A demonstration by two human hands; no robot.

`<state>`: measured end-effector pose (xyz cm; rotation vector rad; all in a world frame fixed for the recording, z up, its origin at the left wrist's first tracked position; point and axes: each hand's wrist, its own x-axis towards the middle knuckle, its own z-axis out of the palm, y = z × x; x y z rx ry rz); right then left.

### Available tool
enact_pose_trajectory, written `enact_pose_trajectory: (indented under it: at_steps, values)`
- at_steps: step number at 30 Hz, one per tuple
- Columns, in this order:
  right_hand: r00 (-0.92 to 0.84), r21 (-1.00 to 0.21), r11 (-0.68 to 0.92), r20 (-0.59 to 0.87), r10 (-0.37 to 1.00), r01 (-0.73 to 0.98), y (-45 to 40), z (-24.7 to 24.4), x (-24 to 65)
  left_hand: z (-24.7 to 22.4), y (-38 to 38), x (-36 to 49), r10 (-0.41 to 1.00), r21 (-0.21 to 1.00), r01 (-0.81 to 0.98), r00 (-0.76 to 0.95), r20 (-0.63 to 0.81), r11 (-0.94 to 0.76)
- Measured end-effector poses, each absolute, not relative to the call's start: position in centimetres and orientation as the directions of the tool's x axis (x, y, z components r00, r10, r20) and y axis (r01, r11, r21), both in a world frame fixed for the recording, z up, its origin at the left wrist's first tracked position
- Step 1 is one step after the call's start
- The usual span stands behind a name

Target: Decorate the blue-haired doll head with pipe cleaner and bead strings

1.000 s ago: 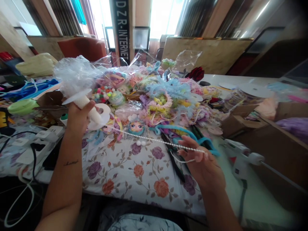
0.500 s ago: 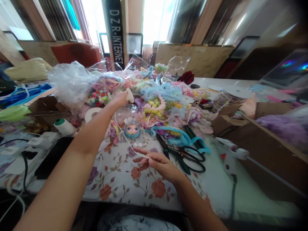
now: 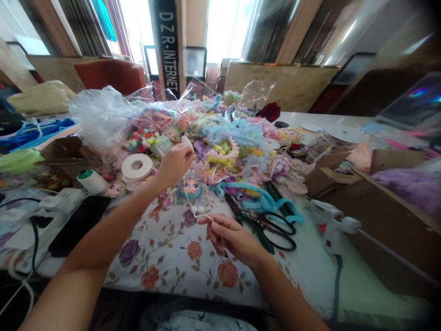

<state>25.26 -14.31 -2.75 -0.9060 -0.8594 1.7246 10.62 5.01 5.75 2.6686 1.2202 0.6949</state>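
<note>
The right hand's [image 3: 232, 236] fingers pinch a bead string [image 3: 186, 191] over open tabletop [image 3: 172, 250] near its front edge; the left hand's [image 3: 177, 162] grip a spool [image 3: 187, 143].

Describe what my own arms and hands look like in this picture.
Your left arm and right arm are bare as far as they show, with no sleeves in view. The left hand and right hand are ungloved, and I see no watch or bracelet on either wrist. Nail details are too small to tell.
</note>
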Motion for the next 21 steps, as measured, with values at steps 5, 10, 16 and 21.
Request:
enact_pose_trajectory:
  at_steps: [5, 10, 16, 21]
  values:
    - [-0.205, -0.789, -0.27, -0.185, 0.961, -0.552, -13.2, -0.3, 25.6, 3.6, -5.8, 6.9, 0.313, 0.622, 0.242, 0.95, 0.005, -0.745]
    - [-0.303, -0.749, -0.366, -0.228, 0.925, -0.553, -11.5, -0.4, 24.0, -0.9, -10.8, 8.4, -0.149, 0.229, -0.235, 0.929, 0.338, -0.945]
    - [-0.512, -0.653, -0.555, -0.284, 0.811, -0.516, -11.7, -1.5, 23.0, -5.5, -11.7, 9.9, -0.317, -0.276, -0.236, 0.9, 0.3, -0.932]
    - [-0.575, -0.605, -0.601, -0.272, 0.772, -0.522, -12.1, -1.7, 23.0, -3.5, -12.0, 8.7, -0.361, -0.386, -0.301, 0.928, 0.092, -0.872]
